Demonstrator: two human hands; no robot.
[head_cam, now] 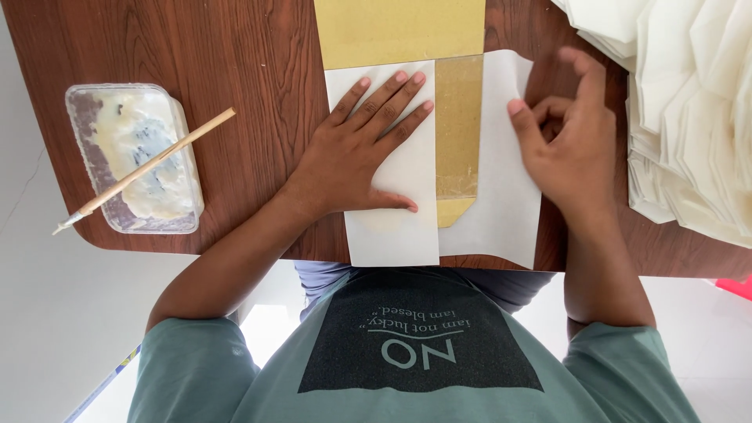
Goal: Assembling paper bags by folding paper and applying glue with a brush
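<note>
A white paper sheet [501,196] lies on the brown wooden table [235,94], wrapped around a yellow-brown card strip [458,125]. Its left flap [399,227] is folded over the card. My left hand [364,149] rests flat on that flap, palm down, with fingers spread. My right hand [568,133] hovers over the right flap with its fingers loosely curled. Its index fingertip touches the paper near the far edge. Neither hand grips anything.
A clear plastic tub [133,157] of whitish paste stands at the left, with a thin wooden brush stick [149,168] lying across it. A stack of folded white paper pieces [689,117] fills the right side. A larger yellow card [399,31] lies at the far edge.
</note>
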